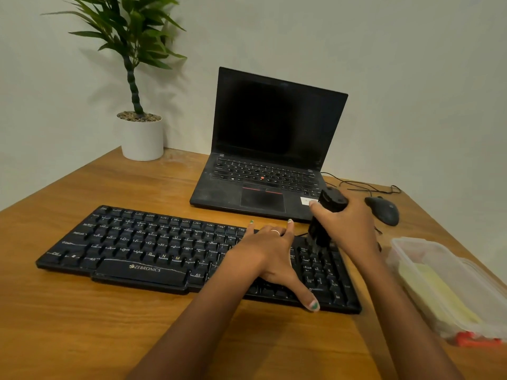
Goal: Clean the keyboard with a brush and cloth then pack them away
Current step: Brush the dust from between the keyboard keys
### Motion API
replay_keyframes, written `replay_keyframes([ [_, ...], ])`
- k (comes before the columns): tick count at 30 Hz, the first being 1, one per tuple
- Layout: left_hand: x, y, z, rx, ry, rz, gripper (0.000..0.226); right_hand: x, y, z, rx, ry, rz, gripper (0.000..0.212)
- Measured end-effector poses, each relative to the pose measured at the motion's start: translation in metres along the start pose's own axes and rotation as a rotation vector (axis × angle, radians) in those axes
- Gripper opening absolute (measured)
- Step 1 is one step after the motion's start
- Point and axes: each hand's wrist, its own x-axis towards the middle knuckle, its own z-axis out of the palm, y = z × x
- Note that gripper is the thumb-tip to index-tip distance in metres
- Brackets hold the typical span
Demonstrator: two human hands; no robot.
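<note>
The keyboard [170, 250] sat across the front half of the desk [82, 338], running roughly parallel to the front edge. The left hand [270, 256] lay flat on the keys toward the keyboard's right end, fingers straight and spread, thumb reaching down to its front edge — just pinning it in place, holding nothing. The right hand [354, 223] was wrapped around a black brush [323, 220], gripping it upright with the bristles down on the top of the number pad, near the keyboard's back right corner.

By the desk's right edge was a clear box [450, 283] with something pale yellow inside, probably the cloth, though I couldn't say for sure. Laptop [269, 149] and mouse [382, 209] were toward the back, plant [141, 133] in the back left corner.

Looked like the brushing step, and the pad was being done at that moment. My guess for doing it well: short light strokes along the gaps between rows, flicking the dust off the near edge rather than into the laptop — and keep that left hand pressing down so the board doesn't skate. Tilting the brush a bit should get bristles under the caps. The cable behind could snag, so watch it.
</note>
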Motion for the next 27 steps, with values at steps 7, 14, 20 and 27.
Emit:
replay_keyframes([
  [7,0.000,0.000,0.000,0.005,0.007,-0.001,0.140,-0.001,-0.001,-0.008,0.068,-0.125,0.161,0.013],
  [14,0.001,0.000,0.000,0.022,0.005,0.000,0.139,-0.008,-0.003,0.000,0.072,0.143,0.054,0.016],
  [20,0.003,-0.002,0.001,0.025,0.006,0.002,0.138,-0.006,0.000,-0.011,0.072,-0.083,0.079,0.018],
  [27,0.004,-0.002,0.002,0.032,0.013,0.002,0.138,-0.012,-0.007,-0.009,-0.022,-0.069,-0.014,0.018],
])
